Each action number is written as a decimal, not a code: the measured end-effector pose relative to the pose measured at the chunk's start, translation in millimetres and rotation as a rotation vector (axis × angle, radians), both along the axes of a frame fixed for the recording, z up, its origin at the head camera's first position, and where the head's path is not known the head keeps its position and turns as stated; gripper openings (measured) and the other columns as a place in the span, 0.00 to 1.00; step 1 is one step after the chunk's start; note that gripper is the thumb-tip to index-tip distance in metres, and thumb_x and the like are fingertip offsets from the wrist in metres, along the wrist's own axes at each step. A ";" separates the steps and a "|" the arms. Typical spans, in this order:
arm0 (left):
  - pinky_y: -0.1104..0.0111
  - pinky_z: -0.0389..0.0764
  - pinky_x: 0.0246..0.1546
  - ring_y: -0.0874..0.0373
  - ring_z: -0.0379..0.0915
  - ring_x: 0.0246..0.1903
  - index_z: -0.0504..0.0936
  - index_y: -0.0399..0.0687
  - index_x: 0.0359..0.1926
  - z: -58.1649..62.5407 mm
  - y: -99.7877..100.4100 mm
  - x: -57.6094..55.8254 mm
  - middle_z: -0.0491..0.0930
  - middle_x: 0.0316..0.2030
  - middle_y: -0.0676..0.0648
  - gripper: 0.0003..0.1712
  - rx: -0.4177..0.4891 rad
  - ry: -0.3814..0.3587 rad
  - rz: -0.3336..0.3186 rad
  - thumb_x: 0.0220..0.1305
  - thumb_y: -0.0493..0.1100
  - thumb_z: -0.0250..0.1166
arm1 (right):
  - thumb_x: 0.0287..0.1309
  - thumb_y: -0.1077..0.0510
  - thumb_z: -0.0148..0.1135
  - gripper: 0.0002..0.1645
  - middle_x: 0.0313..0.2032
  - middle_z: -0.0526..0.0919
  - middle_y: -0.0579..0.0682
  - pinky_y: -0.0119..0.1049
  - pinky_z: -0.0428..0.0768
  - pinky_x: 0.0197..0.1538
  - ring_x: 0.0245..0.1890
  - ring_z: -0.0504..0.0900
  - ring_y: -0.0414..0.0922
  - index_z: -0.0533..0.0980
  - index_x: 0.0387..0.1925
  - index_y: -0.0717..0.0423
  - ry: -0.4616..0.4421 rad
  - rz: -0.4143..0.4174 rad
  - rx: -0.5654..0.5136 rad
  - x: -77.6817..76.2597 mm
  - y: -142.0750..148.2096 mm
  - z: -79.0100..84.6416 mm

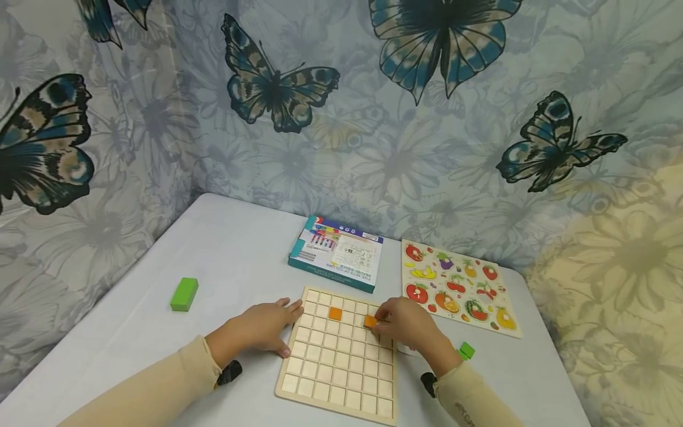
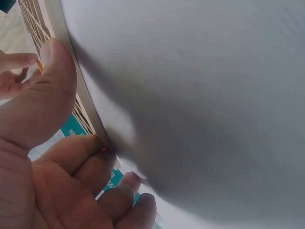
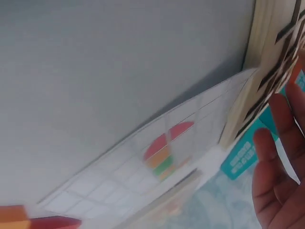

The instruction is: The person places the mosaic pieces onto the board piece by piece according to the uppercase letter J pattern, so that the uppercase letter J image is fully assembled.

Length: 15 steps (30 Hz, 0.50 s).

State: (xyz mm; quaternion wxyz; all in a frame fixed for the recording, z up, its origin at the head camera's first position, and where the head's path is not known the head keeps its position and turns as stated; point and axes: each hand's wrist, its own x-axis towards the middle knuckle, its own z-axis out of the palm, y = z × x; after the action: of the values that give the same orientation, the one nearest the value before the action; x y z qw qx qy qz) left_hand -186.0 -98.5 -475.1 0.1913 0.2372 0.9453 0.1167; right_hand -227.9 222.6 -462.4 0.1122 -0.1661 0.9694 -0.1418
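Observation:
A wooden grid board (image 1: 320,373) lies on the table with an orange square block (image 1: 335,313) in one cell near its far side. My left hand (image 1: 261,326) rests against the board's left edge, thumb (image 2: 59,86) and fingertips touching the rim, fingers fairly straight. My right hand (image 1: 408,323) pinches a second orange block (image 1: 370,321) over the upper right cells. Whether that block touches the board cannot be told. In the right wrist view, a card (image 3: 164,152) with a gridded coloured picture lies beside the board.
Behind the board lies a flat printed box (image 1: 336,252). A fruit puzzle board (image 1: 459,287) is at the back right. A green block (image 1: 184,294) stands at left, and small green blocks (image 1: 466,350) sit by my right wrist. Red and orange blocks (image 3: 52,223) show at the right wrist view's corner.

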 end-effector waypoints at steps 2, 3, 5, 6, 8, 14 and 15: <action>0.50 0.64 0.64 0.49 0.49 0.72 0.63 0.49 0.74 -1.5 0.4 -1.2 0.57 0.73 0.52 0.55 0.000 0.006 -0.005 0.46 0.60 0.75 | 0.48 0.48 0.76 0.09 0.30 0.80 0.36 0.35 0.77 0.33 0.32 0.74 0.37 0.85 0.32 0.44 0.016 0.022 0.015 -3.5 -7.9 -2.2; 0.50 0.64 0.64 0.49 0.49 0.72 0.63 0.49 0.74 -2.1 0.4 -1.8 0.57 0.73 0.52 0.55 0.000 0.009 -0.005 0.46 0.60 0.75 | 0.48 0.49 0.76 0.09 0.29 0.79 0.36 0.35 0.76 0.34 0.32 0.73 0.38 0.85 0.32 0.44 0.023 0.028 0.021 -4.8 -10.4 -3.1; 0.51 0.64 0.64 0.49 0.50 0.72 0.63 0.49 0.74 -3.4 0.4 -2.9 0.57 0.73 0.52 0.55 -0.004 0.014 -0.005 0.46 0.60 0.75 | 0.47 0.49 0.76 0.08 0.28 0.79 0.36 0.36 0.76 0.34 0.32 0.73 0.38 0.85 0.31 0.44 0.037 0.035 0.031 -6.4 -14.0 -3.8; 0.51 0.64 0.64 0.49 0.50 0.72 0.63 0.49 0.74 -4.1 0.2 -3.4 0.57 0.73 0.52 0.56 -0.005 0.017 -0.003 0.46 0.60 0.75 | 0.47 0.49 0.76 0.08 0.28 0.79 0.36 0.36 0.76 0.34 0.31 0.72 0.38 0.85 0.30 0.44 0.043 0.042 0.035 -7.0 -15.0 -4.3; 0.51 0.65 0.63 0.50 0.50 0.72 0.63 0.49 0.74 -4.7 -0.1 -3.7 0.57 0.73 0.52 0.56 -0.008 0.014 0.000 0.46 0.60 0.76 | 0.47 0.49 0.76 0.08 0.28 0.79 0.36 0.36 0.76 0.34 0.31 0.72 0.38 0.85 0.30 0.43 0.054 0.058 0.040 -7.6 -16.5 -5.4; 0.51 0.66 0.63 0.50 0.50 0.72 0.63 0.49 0.73 -5.7 -1.1 -2.8 0.58 0.73 0.52 0.56 -0.008 0.009 0.003 0.45 0.60 0.76 | 0.46 0.48 0.77 0.09 0.28 0.79 0.36 0.36 0.75 0.33 0.30 0.72 0.38 0.85 0.28 0.43 0.071 0.089 0.050 -8.3 -18.6 -7.0; 0.51 0.65 0.63 0.50 0.50 0.72 0.63 0.49 0.73 -5.9 -1.0 -2.7 0.58 0.73 0.52 0.56 -0.009 0.009 0.004 0.45 0.60 0.76 | 0.46 0.48 0.77 0.09 0.28 0.79 0.36 0.36 0.75 0.33 0.31 0.72 0.38 0.85 0.28 0.43 0.074 0.094 0.052 -8.3 -19.1 -6.8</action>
State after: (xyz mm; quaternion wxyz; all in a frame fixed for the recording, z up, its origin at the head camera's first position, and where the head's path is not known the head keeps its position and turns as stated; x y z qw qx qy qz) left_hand -188.7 -99.5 -481.1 0.1878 0.2348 0.9472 0.1117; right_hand -236.2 203.5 -469.2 0.0870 -0.2136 0.9674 -0.1049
